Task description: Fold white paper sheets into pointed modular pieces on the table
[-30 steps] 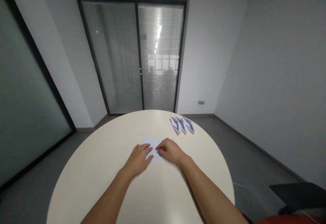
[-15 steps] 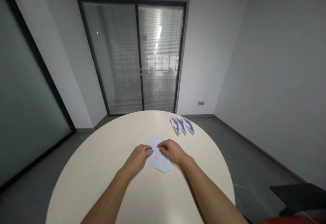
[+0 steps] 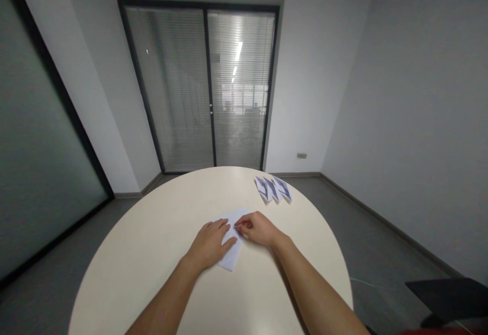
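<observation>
A white sheet of folded paper (image 3: 230, 261) lies on the round table in front of me, partly covered by both hands. My left hand (image 3: 209, 243) rests flat on its left side, palm down, with the fingers spread and the thumb apart. On the other side, my right hand (image 3: 258, 227) has thumb and fingertips pinched together at the paper's right edge. Exactly which layer they grip is too small to tell.
Three folded paper pieces (image 3: 272, 189) lie in a row near the far right edge of the pale round table (image 3: 145, 253). A black chair part (image 3: 448, 294) stands at the lower right. Beyond the table is a glass door with blinds (image 3: 171, 96).
The paper has turned and looks narrower at its near end. My left hand has spread and flattened over it, while my right fingertips have come together at its right edge.
</observation>
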Tool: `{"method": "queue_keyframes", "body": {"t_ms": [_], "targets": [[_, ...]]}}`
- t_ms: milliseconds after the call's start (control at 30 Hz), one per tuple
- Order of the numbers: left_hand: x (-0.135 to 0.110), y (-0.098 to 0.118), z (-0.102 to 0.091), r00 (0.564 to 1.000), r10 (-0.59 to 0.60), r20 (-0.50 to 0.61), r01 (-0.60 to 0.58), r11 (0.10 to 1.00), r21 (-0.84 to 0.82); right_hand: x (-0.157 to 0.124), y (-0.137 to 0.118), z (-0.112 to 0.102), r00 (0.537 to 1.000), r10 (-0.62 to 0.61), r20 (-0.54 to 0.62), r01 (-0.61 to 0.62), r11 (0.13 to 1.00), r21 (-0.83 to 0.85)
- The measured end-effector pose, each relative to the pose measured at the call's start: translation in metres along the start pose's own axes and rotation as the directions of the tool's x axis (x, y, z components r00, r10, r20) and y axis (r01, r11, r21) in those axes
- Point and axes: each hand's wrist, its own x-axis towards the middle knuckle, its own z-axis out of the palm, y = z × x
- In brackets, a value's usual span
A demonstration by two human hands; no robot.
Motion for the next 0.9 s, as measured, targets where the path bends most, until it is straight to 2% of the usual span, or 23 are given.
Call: {"method": "queue_keyframes", "body": {"t_ms": [100, 233, 300, 467, 700, 900], "targets": [[0.0, -0.009, 0.005, 1.0, 0.027, 0.015, -0.026, 0.999, -0.021, -0.001, 0.0, 0.0, 0.999, -0.04, 0.0, 0.04, 0.999, -0.017], [0.0, -0.016, 0.01, 0.999, 0.043, -0.018, -0.043, 0.999, -0.031, -0.004, 0.003, 0.001, 0.984, -0.161, -0.077, 0.155, 0.984, -0.086], [0.0, -0.016, 0.009, 0.999, 0.046, -0.023, -0.047, 0.998, -0.034, -0.005, 0.005, 0.002, 0.979, -0.193, -0.059, 0.187, 0.978, -0.093], [0.004, -0.016, 0.008, 0.998, 0.006, -0.059, -0.007, 1.0, -0.013, -0.007, 0.006, 0.001, 0.987, -0.154, 0.035, 0.157, 0.978, -0.135], [0.003, -0.02, 0.014, 0.998, 0.017, -0.057, -0.02, 0.998, -0.061, -0.006, 0.007, -0.002, 0.983, -0.174, 0.058, 0.182, 0.96, -0.214], [-0.002, -0.016, 0.006, 1.0, 0.021, -0.006, -0.021, 0.995, -0.099, -0.008, 0.002, -0.006, 0.983, -0.176, 0.052, 0.184, 0.959, -0.218]]}}
